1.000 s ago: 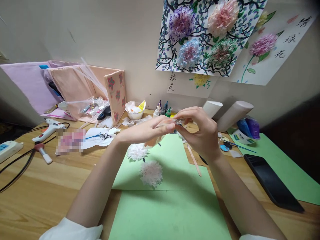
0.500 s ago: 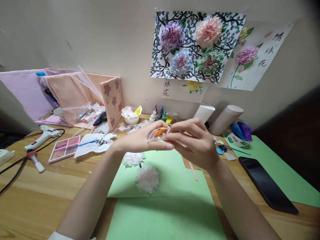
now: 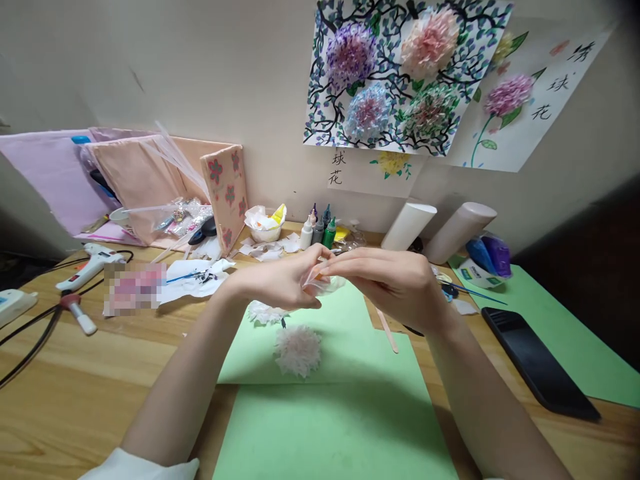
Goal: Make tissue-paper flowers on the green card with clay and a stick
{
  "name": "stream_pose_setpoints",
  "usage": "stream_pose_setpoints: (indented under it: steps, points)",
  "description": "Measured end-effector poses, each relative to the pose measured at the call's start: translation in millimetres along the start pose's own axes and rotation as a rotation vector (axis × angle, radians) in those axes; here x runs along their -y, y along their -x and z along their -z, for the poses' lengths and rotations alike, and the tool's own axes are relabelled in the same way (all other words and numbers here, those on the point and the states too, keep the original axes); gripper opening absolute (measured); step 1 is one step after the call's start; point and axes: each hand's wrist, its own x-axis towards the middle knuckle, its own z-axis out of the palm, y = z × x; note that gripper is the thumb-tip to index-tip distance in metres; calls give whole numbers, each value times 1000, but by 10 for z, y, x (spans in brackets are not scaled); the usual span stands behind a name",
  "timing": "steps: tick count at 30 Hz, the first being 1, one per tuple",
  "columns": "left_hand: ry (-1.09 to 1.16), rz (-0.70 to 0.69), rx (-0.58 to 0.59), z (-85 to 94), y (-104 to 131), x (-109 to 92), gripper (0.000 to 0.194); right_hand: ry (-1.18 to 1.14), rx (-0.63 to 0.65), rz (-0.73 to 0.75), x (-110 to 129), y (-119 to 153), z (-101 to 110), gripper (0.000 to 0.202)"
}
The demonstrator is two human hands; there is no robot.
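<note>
My left hand (image 3: 280, 279) is closed round a small clear plastic bag (image 3: 326, 285) with something orange in it. From the other side, my right hand (image 3: 395, 283) pinches the bag, its fingers stretched together over the top. Both hands hover above light green paper (image 3: 330, 433). On that paper lie two pale fluffy paper flowers, a nearer flower (image 3: 298, 350) and a farther flower (image 3: 266, 312) partly hidden by my left hand. A wooden stick (image 3: 387, 331) lies below my right hand.
To the left are a glue gun (image 3: 90, 267), a fabric-covered box (image 3: 220, 200) and a paint-smeared tissue (image 3: 200, 283). Behind my hands stand small paint bottles (image 3: 319, 232) and a white bowl (image 3: 265, 223). A black phone (image 3: 540, 363) lies at right. Flower pictures (image 3: 400, 73) hang on the wall.
The plastic bag is now more crumpled between my hands. My right fingers have straightened and drawn together over it, and my left thumb has bent inward. The view has tipped slightly downward.
</note>
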Motion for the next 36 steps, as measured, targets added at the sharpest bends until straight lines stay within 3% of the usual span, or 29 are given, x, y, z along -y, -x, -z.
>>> stream_pose_setpoints:
  steps: [3,6,9,13,21,24,27,32,36]
  points:
    - [33,-44,17,-25,-32,32,55,78,12,-22,27,21,-39,17]
    - [78,-93,6,-36,-64,80,55,187,81,-136,51,31,-60,20]
    - [150,-90,19,-45,-80,102,69,229,125,-249,47,25,-75,17]
    - [208,-73,3,-56,-80,86,74,63,148,-319,27,-2,-104,7]
    - [201,-117,-13,-31,-80,79,76,-320,229,-478,0,-45,-176,11]
    - [213,-12,-31,26,-32,64,62,-394,122,-569,-58,-45,-115,13]
    - [270,58,108,88,31,50,43,-472,59,-641,-95,-41,-48,21]
    - [276,-24,205,100,59,60,25,-397,109,-596,-55,-46,-60,22]
    - [301,-44,252,66,21,50,23,-354,139,-554,-27,-54,-70,18]
